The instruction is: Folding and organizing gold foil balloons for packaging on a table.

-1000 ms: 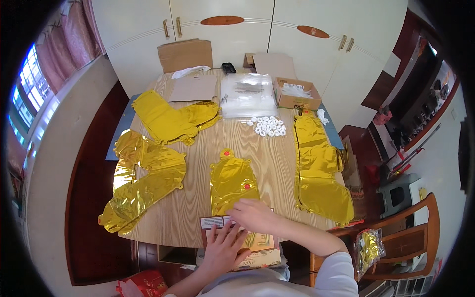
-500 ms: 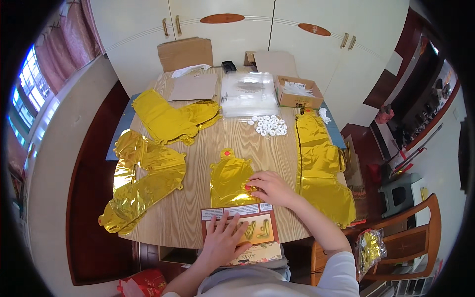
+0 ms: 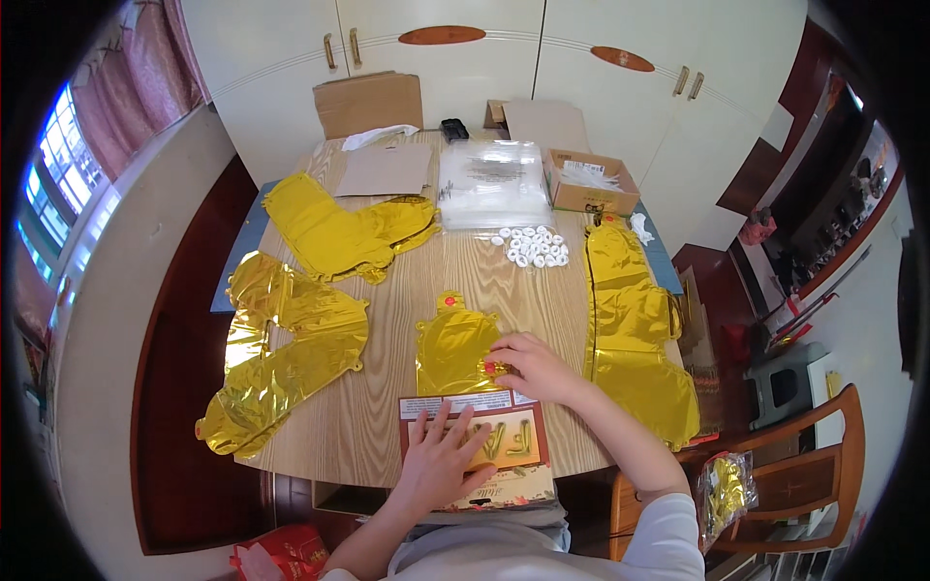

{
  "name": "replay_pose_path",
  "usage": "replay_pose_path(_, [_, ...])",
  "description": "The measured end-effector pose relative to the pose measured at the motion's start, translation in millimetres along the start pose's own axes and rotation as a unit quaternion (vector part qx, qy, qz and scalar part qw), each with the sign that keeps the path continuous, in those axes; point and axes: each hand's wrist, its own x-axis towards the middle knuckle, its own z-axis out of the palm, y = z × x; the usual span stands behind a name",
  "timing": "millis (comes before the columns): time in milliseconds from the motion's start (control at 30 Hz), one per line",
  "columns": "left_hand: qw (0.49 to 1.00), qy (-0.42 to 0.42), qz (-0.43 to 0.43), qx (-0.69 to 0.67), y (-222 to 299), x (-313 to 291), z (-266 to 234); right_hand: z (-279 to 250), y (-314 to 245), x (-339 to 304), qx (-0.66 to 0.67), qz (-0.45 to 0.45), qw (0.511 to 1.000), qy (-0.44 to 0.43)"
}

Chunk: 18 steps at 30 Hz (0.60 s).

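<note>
We find gold foil (image 3: 448, 349) folded, nine o'clock sheet (image 3: 308, 360) loose; left grip (image 3: 441, 460) spread on card (image 3: 518, 447), right grip (image 3: 533, 368) closure unclear

By the near edge of the table (image 3: 383, 407), the left hand (image 3: 436, 463) hid part of the printed card (image 3: 524, 439). The right hand (image 3: 531, 366) covered some gold foil (image 3: 450, 349).

The middle foil piece (image 3: 450, 358) is shiny gold with red dots (image 3: 449, 301), and the card (image 3: 515, 457) has a dark red border (image 3: 542, 441), golden lettering (image 3: 524, 438) and a flowery cream strip (image 3: 515, 487). Light brown wood grain streaks the table (image 3: 387, 397); the rings (image 3: 536, 248) are white, the curtain (image 3: 131, 82) pink
</note>
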Motion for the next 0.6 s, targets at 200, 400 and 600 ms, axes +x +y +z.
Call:
replay_pose_path(200, [1.000,-0.006,0.000,0.005,-1.1,0.5,-0.3,9.5,5.2,4.6,0.005,0.027,0.999,0.035])
replay_pose_path(400, [1.000,-0.004,0.003,0.001,-1.2,0.3,0.8,6.9,5.1,27.3,0.086,0.178,0.980,0.041])
replay_pose_path(600, [1.000,0.001,0.002,-0.004,-1.9,-0.7,0.8,-3.1,1.5,46.6,0.146,0.241,0.959,0.028])
